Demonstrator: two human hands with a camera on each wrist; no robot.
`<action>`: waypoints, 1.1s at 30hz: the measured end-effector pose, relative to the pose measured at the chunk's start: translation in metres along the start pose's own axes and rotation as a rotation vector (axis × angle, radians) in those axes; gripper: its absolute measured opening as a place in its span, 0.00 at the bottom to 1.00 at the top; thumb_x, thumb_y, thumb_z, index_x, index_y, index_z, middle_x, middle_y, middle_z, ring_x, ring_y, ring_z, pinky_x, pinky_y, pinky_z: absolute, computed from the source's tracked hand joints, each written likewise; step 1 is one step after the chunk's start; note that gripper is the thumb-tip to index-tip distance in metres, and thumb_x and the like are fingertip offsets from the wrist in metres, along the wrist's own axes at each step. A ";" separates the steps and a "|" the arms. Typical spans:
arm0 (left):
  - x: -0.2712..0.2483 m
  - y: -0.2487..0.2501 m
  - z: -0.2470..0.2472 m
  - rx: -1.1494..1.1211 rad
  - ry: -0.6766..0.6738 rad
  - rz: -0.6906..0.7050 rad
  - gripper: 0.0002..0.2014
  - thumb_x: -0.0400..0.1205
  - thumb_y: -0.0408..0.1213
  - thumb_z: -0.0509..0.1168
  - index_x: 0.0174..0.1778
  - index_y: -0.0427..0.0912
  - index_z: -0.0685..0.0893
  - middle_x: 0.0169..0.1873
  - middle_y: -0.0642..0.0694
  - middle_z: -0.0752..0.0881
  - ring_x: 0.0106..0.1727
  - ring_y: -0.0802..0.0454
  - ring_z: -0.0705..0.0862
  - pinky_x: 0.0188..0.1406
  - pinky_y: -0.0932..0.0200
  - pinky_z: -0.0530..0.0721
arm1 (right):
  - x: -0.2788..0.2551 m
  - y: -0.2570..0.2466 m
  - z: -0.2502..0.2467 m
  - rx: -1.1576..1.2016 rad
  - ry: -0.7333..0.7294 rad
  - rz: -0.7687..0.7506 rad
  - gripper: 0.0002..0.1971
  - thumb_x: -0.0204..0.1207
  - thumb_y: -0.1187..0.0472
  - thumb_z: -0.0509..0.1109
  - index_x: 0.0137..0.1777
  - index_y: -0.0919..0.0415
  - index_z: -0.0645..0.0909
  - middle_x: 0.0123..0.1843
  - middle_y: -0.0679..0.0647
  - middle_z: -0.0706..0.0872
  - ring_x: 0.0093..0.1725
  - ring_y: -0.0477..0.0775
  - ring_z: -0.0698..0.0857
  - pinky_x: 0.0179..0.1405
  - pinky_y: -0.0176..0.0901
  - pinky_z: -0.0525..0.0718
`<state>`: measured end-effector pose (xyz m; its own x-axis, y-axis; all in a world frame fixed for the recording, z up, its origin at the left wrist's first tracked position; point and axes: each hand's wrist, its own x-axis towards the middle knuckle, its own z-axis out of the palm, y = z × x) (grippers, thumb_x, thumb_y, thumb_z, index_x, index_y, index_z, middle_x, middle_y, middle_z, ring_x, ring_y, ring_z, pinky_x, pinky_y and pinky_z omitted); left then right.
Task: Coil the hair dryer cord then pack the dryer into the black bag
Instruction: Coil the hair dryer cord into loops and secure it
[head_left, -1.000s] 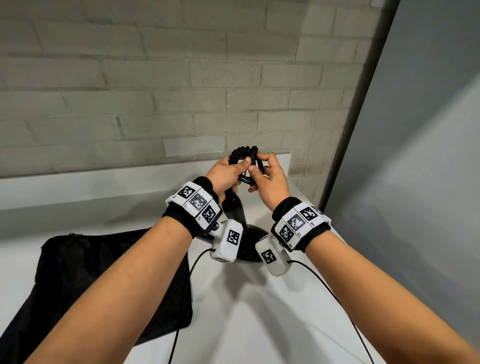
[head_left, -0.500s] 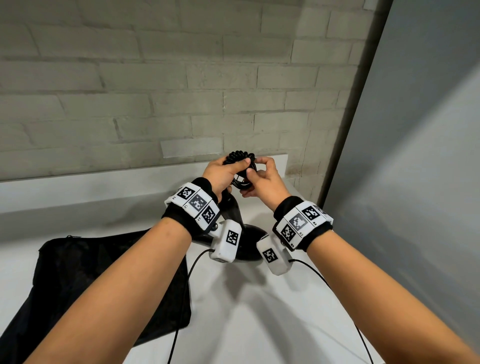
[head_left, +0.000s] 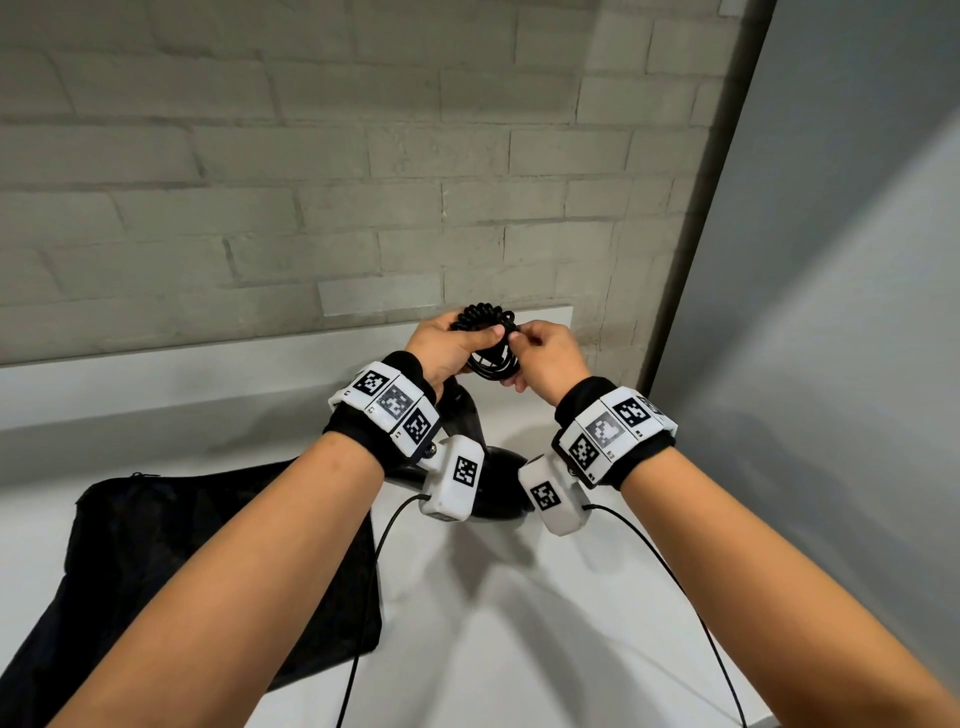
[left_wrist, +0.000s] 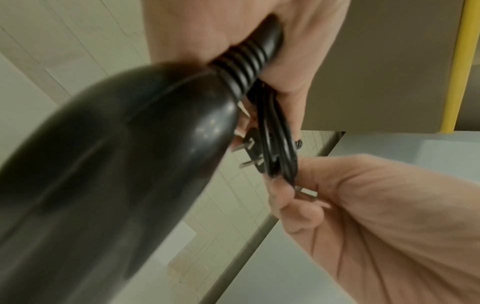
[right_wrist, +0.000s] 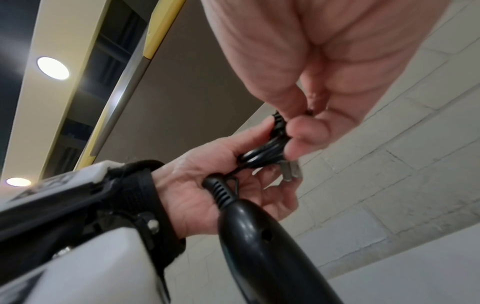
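Both hands bunching hair dryer cord above white surface (head_left: 519, 649).
Left hand (head_left: 447, 348) grips coiled cord (head_left: 485, 338) bundle, fingers curled round it; right hand (head_left: 545, 358) fingers pinch the loops beside plug (right_wrist: 289, 170). Dryer (right_wrist: 259, 246) hangs under hands; black bag (head_left: 182, 545) lies flat at left.

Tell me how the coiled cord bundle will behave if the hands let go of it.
The cord will likely spring loose: part of it is spiral-wound and only the left hand and right hand keep the loops together. It looks floppy, so it would probably dangle from the dryer handle. The plug end may swing free.
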<state>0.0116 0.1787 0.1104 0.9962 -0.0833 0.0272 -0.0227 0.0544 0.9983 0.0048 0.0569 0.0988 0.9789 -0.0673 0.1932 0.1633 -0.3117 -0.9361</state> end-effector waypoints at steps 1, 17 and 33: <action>0.000 0.000 0.000 -0.013 -0.006 -0.003 0.08 0.74 0.29 0.71 0.47 0.42 0.84 0.42 0.45 0.86 0.51 0.44 0.84 0.62 0.48 0.81 | 0.000 -0.001 -0.001 -0.016 0.005 0.007 0.02 0.81 0.65 0.57 0.47 0.62 0.69 0.28 0.54 0.77 0.11 0.40 0.78 0.10 0.27 0.70; -0.006 0.000 -0.005 0.140 0.057 0.080 0.09 0.81 0.44 0.64 0.35 0.49 0.80 0.26 0.51 0.75 0.27 0.55 0.72 0.27 0.62 0.67 | -0.007 -0.008 -0.002 0.334 -0.071 0.117 0.08 0.81 0.65 0.59 0.57 0.60 0.66 0.50 0.63 0.78 0.31 0.55 0.80 0.26 0.41 0.82; -0.012 -0.008 -0.017 -0.082 0.001 0.045 0.13 0.82 0.37 0.53 0.43 0.44 0.84 0.19 0.54 0.86 0.27 0.60 0.83 0.36 0.62 0.74 | -0.029 0.083 0.018 -0.528 -0.699 0.299 0.51 0.63 0.63 0.77 0.80 0.48 0.48 0.75 0.55 0.74 0.72 0.56 0.75 0.75 0.50 0.71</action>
<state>0.0013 0.1957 0.1012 0.9943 -0.0784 0.0719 -0.0605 0.1391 0.9884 -0.0078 0.0505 0.0105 0.8509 0.3192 -0.4172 -0.0175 -0.7766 -0.6298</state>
